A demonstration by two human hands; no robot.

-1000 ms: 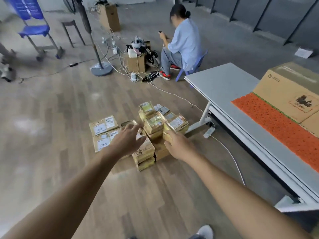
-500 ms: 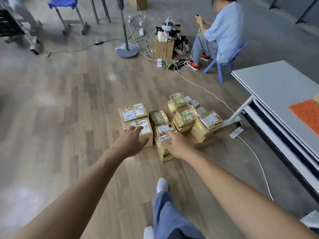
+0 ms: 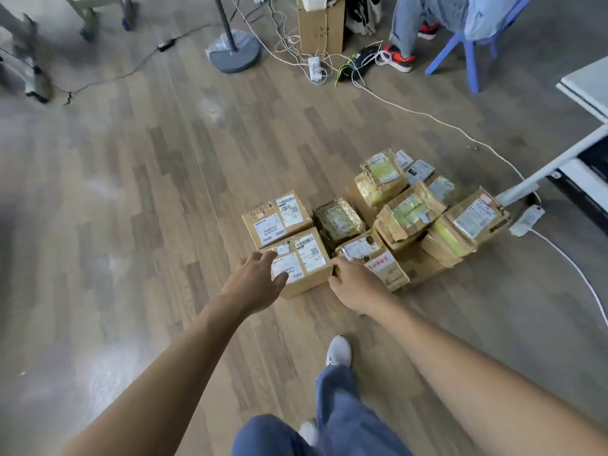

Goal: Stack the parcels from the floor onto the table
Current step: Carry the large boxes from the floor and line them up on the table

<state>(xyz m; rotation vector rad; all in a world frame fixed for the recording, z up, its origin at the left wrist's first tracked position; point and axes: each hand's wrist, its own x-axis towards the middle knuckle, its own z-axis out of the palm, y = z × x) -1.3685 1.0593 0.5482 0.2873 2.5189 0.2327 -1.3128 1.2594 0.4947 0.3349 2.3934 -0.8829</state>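
Several taped cardboard parcels lie in a cluster on the wooden floor. The nearest is a brown box with white labels [image 3: 304, 261]; a similar box [image 3: 276, 217] sits just behind it. My left hand [image 3: 256, 279] reaches over the near box's left edge with spread fingers and the thumb on its top. My right hand [image 3: 353, 284] is at the box's right side, fingertips in the gap next to a parcel with red print [image 3: 378, 263]. Neither hand has lifted anything. More parcels [image 3: 408, 210] are piled to the right. Only a corner of the grey table [image 3: 585, 88] shows at the right edge.
A white table leg [image 3: 543, 179], a power strip [image 3: 526, 220] and a white cable [image 3: 569, 258] lie right of the pile. Behind are a stand base [image 3: 233, 54], a cardboard box [image 3: 320, 24], tangled cords and a seated person's legs [image 3: 404, 34] on a blue stool. My own leg [image 3: 339, 406] is below.
I have stepped closer and looked further down. Both hands moved onto the near labelled box, the left to its left edge, the right from the red-print parcel to the box's right side.
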